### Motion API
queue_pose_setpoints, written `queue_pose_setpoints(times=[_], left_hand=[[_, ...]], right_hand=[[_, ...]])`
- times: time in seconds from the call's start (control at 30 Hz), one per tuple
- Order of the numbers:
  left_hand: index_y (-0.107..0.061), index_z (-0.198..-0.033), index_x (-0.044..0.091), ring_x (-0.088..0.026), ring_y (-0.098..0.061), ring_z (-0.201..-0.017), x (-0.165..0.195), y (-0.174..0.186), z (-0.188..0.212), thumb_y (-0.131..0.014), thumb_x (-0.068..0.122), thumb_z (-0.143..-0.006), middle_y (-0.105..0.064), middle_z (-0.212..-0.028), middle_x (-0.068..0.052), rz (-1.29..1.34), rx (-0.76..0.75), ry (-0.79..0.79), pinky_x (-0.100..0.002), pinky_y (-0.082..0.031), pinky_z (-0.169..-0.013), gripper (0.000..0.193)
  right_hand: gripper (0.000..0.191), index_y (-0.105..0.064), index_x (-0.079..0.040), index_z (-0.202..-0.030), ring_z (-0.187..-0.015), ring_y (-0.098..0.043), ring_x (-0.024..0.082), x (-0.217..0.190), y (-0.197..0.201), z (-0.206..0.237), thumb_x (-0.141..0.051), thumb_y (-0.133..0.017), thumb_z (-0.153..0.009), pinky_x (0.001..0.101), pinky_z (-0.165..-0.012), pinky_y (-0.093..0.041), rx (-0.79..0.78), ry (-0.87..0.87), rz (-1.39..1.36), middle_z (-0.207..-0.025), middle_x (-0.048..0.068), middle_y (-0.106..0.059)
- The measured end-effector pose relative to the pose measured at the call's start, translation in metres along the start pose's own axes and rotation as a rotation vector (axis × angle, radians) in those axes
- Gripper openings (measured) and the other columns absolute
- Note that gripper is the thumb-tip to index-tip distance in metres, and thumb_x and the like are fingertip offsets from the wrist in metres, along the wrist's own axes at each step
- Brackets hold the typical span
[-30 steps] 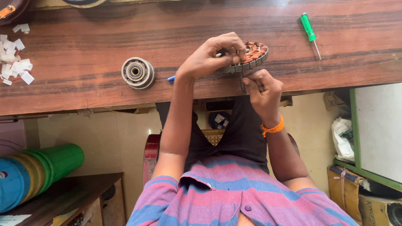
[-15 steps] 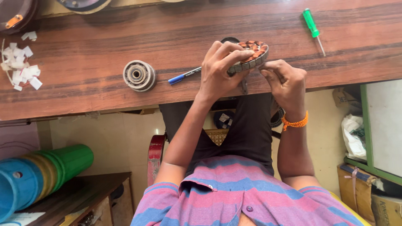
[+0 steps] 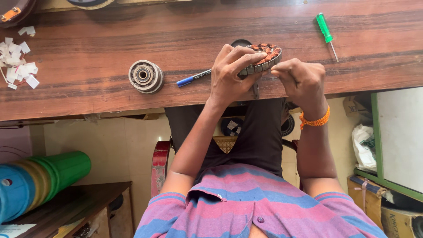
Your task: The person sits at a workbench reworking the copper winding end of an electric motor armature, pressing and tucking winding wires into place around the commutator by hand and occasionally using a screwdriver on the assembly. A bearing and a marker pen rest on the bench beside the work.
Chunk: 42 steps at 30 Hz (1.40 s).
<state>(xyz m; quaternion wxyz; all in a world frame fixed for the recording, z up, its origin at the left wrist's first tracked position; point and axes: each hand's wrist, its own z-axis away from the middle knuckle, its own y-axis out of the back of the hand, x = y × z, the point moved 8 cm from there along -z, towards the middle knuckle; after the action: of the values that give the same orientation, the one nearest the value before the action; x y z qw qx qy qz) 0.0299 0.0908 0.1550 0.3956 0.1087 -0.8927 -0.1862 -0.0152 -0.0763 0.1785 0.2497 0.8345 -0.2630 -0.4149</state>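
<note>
A round motor stator with copper windings is gripped by the left hand. The right hand is closed at its rim, above the wooden workbench.

A green screwdriver, blue pen, metal bearing hub and paper scraps lie on the wooden bench.

The left hand sat curled at the twelve o'clock end of its forearm, fingers bent toward two o'clock and pinched shut. The right hand lay just beside it at three o'clock, fisted, knuckles up, both forearms running down toward six.
</note>
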Motion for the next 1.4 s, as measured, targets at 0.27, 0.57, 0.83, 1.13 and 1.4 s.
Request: queue_pose_setpoints(times=[0.27,0.57,0.83,1.13,1.4], left_hand=[[-0.075,-0.116,0.02,-0.018,-0.06,-0.096,0.001,0.002,0.002,-0.09,0.026,-0.08,-0.071,-0.111,0.006,-0.005,0.002,-0.013,-0.033,-0.053,-0.089,0.04],[-0.071,-0.114,0.018,-0.015,-0.062,-0.093,-0.006,0.005,-0.012,-0.071,0.043,-0.096,-0.072,-0.094,0.003,0.125,-0.081,0.207,-0.032,-0.049,-0.089,0.031],[-0.073,-0.102,0.01,-0.006,-0.055,-0.068,-0.051,-0.025,-0.025,-0.063,0.02,-0.084,-0.065,-0.078,0.002,0.487,-0.398,0.572,-0.025,-0.048,-0.064,0.023],[-0.076,-0.105,0.006,-0.011,-0.063,-0.094,-0.055,-0.015,-0.029,-0.072,0.015,-0.093,-0.069,-0.101,-0.001,0.699,-0.566,0.291,-0.029,-0.052,-0.085,0.016],[-0.074,-0.111,0.004,-0.014,-0.064,-0.1,-0.057,-0.015,-0.024,-0.075,0.011,-0.094,-0.069,-0.105,-0.002,0.816,-0.577,0.24,-0.031,-0.053,-0.089,0.018]], right_hand=[[0.017,-0.069,-0.001,-0.098,-0.073,-0.073,0.017,0.019,-0.01,-0.028,-0.011,-0.079,-0.108,0.0278,-0.064,-0.053,-0.019,0.126,-0.017,-0.085,0.01,-0.074],[0.013,-0.073,-0.001,-0.101,-0.075,-0.075,0.014,0.033,-0.02,-0.051,-0.009,-0.082,-0.108,0.0234,-0.063,-0.054,-0.046,0.172,-0.07,-0.091,0.009,-0.077],[0.017,-0.075,-0.002,-0.1,-0.064,-0.062,0.01,0.023,-0.021,-0.051,-0.014,-0.087,-0.103,0.0262,-0.057,-0.042,0.067,0.088,-0.026,-0.078,0.006,-0.072],[0.015,-0.073,-0.003,-0.093,-0.054,-0.041,0.008,-0.019,-0.019,-0.001,-0.01,-0.085,-0.097,0.0279,-0.053,-0.032,0.017,-0.207,-0.033,-0.065,0.0,-0.054],[0.012,-0.066,0.0,-0.094,-0.062,-0.04,0.002,-0.001,-0.049,0.04,-0.003,-0.075,-0.101,0.0222,-0.055,-0.033,0.115,-0.448,-0.343,-0.067,-0.004,-0.052]])
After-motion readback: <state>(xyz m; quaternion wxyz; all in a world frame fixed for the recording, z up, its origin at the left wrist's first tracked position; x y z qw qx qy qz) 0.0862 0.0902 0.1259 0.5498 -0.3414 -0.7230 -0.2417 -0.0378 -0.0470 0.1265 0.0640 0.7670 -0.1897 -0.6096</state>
